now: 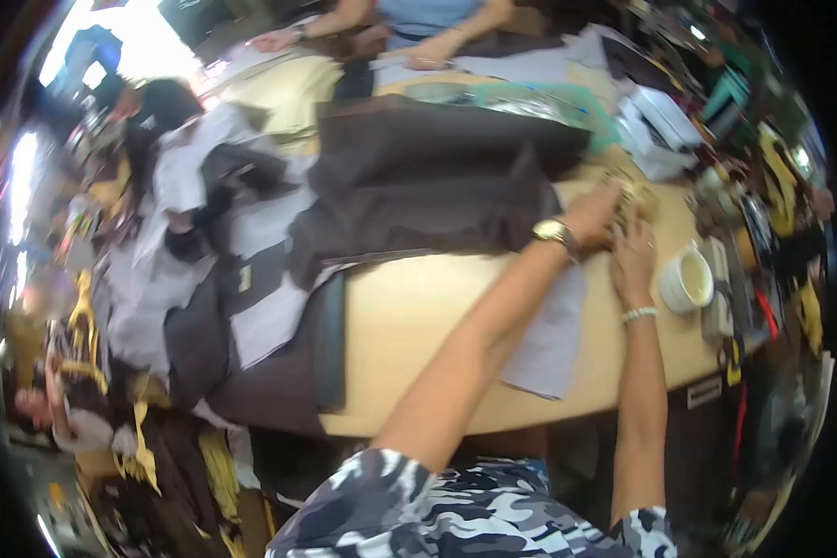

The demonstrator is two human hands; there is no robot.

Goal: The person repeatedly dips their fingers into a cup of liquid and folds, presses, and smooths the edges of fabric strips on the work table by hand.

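Observation:
At the right side of the table, my left hand (591, 219), with a gold watch on its wrist, reaches a small yellowish bundle (638, 192). Its fingers appear closed on the bundle's left side, though motion blurs them. Close beside it, my right hand (633, 259) wears a light bracelet and has its fingers stretched toward the bundle's lower edge. The bundle's exact kind is too blurred to tell. A large dark brown cloth (428, 191) lies just left of my hands, and a pale lavender cloth (553, 339) lies under my left forearm.
A white cup (687, 281) stands right of my right hand. Green clear plastic packaging (530, 100) lies behind the brown cloth. Dark and light fabrics (191, 242) pile up at left. Across the table (409, 335), another person's hand (434, 51) rests on cloth.

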